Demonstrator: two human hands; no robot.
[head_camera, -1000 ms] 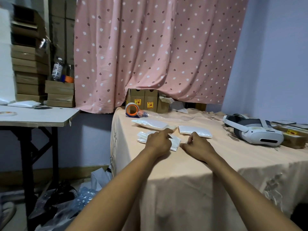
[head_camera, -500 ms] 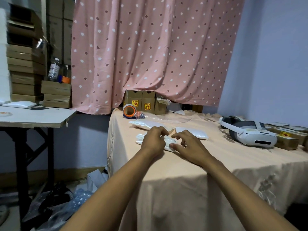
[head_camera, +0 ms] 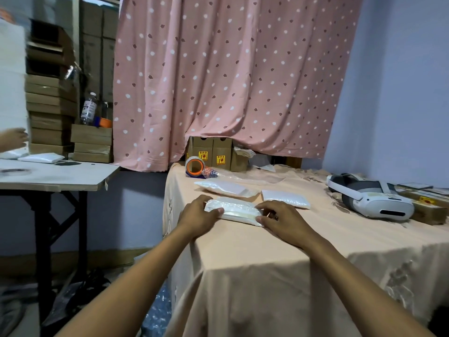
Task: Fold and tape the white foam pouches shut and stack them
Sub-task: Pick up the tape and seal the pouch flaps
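Note:
A folded white foam pouch [head_camera: 237, 210] lies on the peach tablecloth [head_camera: 315, 242], with a strip of clear tape along its front. My left hand [head_camera: 198, 218] grips its left end, thumb on top. My right hand [head_camera: 283, 221] presses its right end, fingers on the taped edge. Behind it lie two more white pouches: one at the back left [head_camera: 224, 187] and one at the back right [head_camera: 285, 198]. A tape dispenser with an orange core [head_camera: 195, 166] stands at the table's far left corner.
A white VR headset [head_camera: 371, 199] and flat boxes [head_camera: 427, 203] sit at the right. Small cardboard boxes [head_camera: 216, 155] stand under the pink curtain. A white side table [head_camera: 56, 176] at left holds pouches, with another person's hand [head_camera: 13, 139] above it. Bags lie on the floor.
My hands have closed in on the near pouch and now hold both its ends; its top is folded over with tape along the edge. The camera has moved closer.

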